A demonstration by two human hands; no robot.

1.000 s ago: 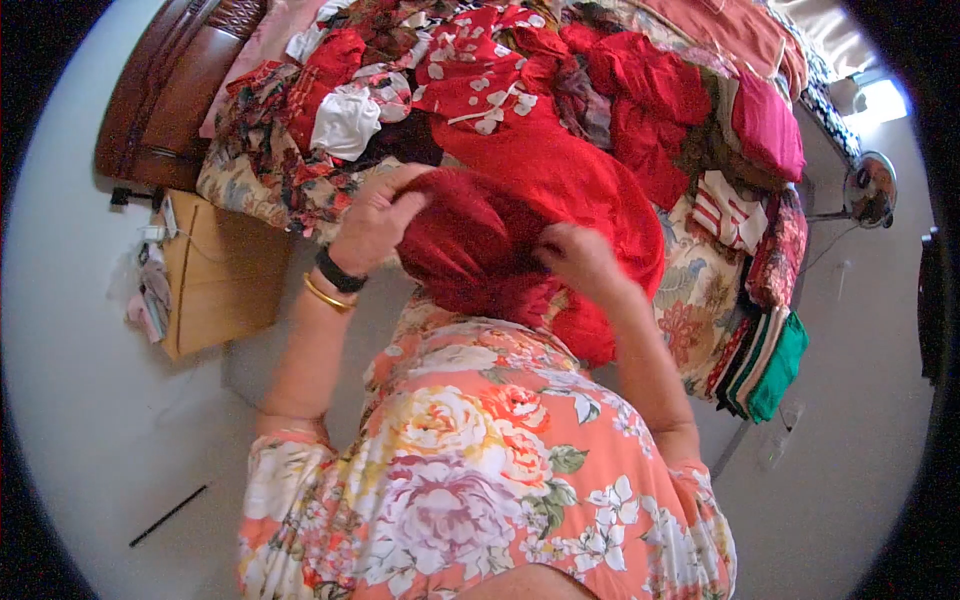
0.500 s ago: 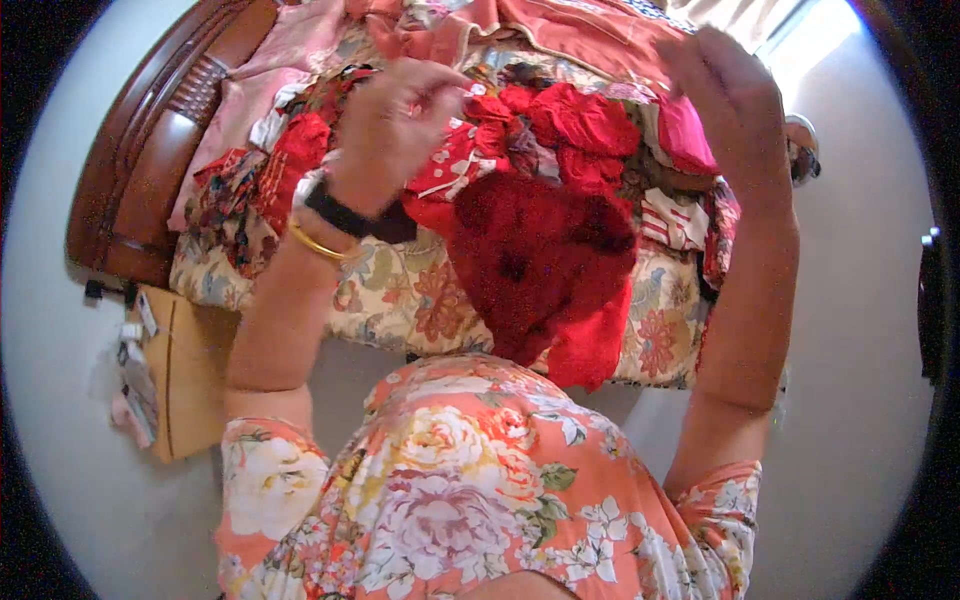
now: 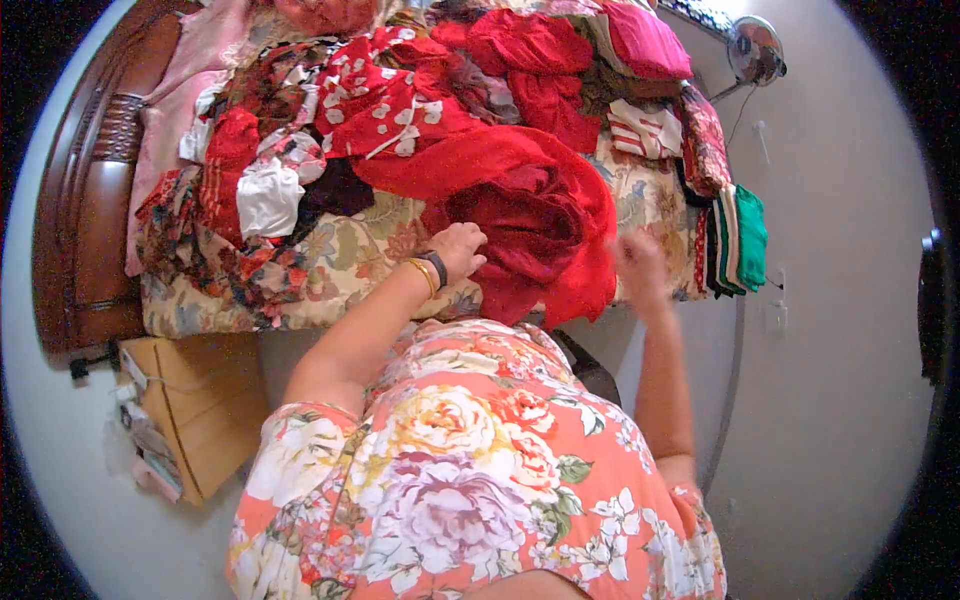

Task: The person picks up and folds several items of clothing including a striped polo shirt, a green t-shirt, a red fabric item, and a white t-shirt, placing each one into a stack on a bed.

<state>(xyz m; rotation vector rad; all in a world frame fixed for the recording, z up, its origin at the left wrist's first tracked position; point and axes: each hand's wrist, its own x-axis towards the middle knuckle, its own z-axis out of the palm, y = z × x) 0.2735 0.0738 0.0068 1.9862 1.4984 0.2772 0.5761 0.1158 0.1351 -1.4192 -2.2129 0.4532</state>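
Note:
A crumpled dark red cloth (image 3: 520, 225) lies bunched at the front edge of the bed, with a bright red cloth (image 3: 590, 200) around and under it. My left hand (image 3: 460, 250), with a dark watch and gold bangle at the wrist, is at the dark red cloth's left edge, its fingers curled in on the fabric. On the other side, my right hand (image 3: 640, 262) is beside the bright red cloth's right edge. Motion blurs its fingers, so I cannot see whether it grips anything.
Piled clothes cover the bed, including a red-and-white patterned garment (image 3: 375, 95) and a white cloth (image 3: 270, 197). Folded green fabric (image 3: 750, 240) hangs at the right edge. A wooden headboard (image 3: 85, 200), a cardboard box (image 3: 195, 400) and a fan (image 3: 755, 50) stand around it.
Both hands have come down from raised positions to either side of the dark red cloth. That cloth, earlier spread and blurred, now lies bunched. The view has shifted, showing the folded green fabric.

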